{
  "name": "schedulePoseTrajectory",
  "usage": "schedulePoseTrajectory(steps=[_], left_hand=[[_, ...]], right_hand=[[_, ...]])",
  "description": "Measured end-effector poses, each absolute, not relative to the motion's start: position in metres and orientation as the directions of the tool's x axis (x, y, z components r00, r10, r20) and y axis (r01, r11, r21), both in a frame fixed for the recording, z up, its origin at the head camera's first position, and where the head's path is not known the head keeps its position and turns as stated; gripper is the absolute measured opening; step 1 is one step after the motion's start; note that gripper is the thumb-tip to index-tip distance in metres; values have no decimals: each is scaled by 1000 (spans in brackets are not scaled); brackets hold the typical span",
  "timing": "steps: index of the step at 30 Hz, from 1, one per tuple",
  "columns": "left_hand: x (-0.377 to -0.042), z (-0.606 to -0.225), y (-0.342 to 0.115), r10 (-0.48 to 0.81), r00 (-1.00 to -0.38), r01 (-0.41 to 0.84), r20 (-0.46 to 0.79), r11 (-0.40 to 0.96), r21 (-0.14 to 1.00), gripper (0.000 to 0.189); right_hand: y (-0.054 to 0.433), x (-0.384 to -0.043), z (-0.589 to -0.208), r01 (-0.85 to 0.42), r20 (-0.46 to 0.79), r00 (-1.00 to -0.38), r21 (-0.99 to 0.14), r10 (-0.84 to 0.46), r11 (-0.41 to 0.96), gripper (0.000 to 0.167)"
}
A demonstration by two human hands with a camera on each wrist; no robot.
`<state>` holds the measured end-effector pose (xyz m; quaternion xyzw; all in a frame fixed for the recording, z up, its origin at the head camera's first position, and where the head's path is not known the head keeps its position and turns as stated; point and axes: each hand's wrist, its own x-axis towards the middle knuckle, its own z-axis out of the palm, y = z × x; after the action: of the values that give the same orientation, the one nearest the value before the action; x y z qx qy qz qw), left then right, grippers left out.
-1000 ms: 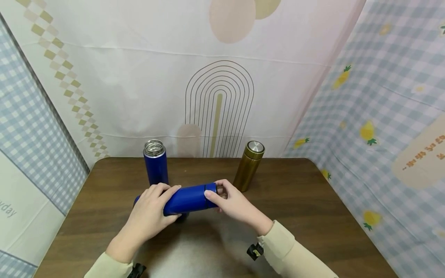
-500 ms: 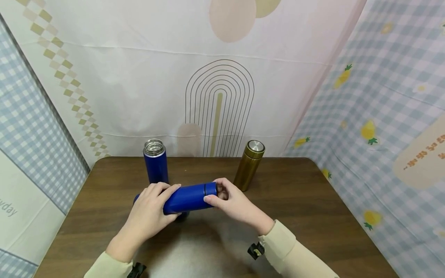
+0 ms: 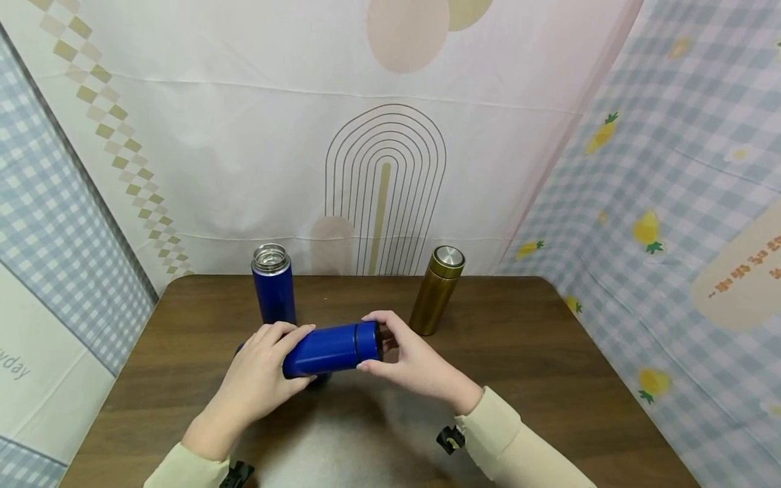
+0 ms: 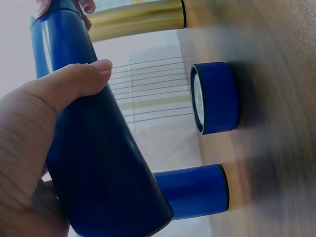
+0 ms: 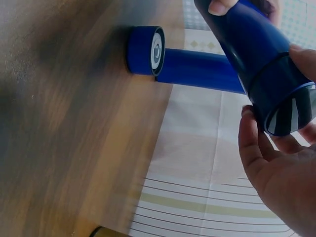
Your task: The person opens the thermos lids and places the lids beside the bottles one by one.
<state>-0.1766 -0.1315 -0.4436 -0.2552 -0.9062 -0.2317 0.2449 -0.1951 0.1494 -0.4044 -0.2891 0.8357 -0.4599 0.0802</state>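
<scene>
My left hand (image 3: 259, 376) grips the body of a blue thermos bottle (image 3: 323, 349), which is tilted nearly sideways above the table. The bottle's capped end points right, toward my right hand (image 3: 415, 359). Thumb and fingers of that hand hold the blue lid (image 5: 279, 94) around its rim, with the thumb on one side and fingertips on the other. A dark seam shows between lid and body. Behind the left hand stands an uncapped blue thermos (image 3: 274, 295) with a bare steel mouth. Its loose blue lid (image 4: 219, 97) sits on the table, mostly hidden in the head view.
A gold thermos (image 3: 436, 291) with a silver-topped lid stands upright at the back right. The brown wooden table (image 3: 537, 379) ends at a white patterned cloth (image 3: 244, 135) behind, with a checked cloth (image 3: 659, 169) on the right.
The thermos has shifted slightly left. My right hand's fingers have turned and opened a little around the lid, with the thumb lower on it. The standing bottles have not moved.
</scene>
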Motion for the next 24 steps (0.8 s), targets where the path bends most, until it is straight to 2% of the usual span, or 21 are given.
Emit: schedulePoseTrajectory(steps=[3,6,13,18,24], left_hand=[[-177,-445,-131,335,-748,575,573,758,308,78],[-178,-447,-130,332,-733,584,593,755,299,77],[-176,-446,-128,369,-702,601,609,766,229,78],[-174,-443,-126,378,-694,606,613,766,215,78],[-174,-443,-126,384,-698,606,604,767,212,78]], right_hand=[[148,-195,-405,-431,160,-823,-800,-545,417,63],[145,-194,-405,-388,153,-854,-825,-498,411,66],[139,-194,-400,-159,-12,-932,-885,-363,437,60],[139,-193,-399,-61,-121,-916,-900,-381,432,59],[140,-195,-402,-47,-137,-895,-918,-425,394,52]])
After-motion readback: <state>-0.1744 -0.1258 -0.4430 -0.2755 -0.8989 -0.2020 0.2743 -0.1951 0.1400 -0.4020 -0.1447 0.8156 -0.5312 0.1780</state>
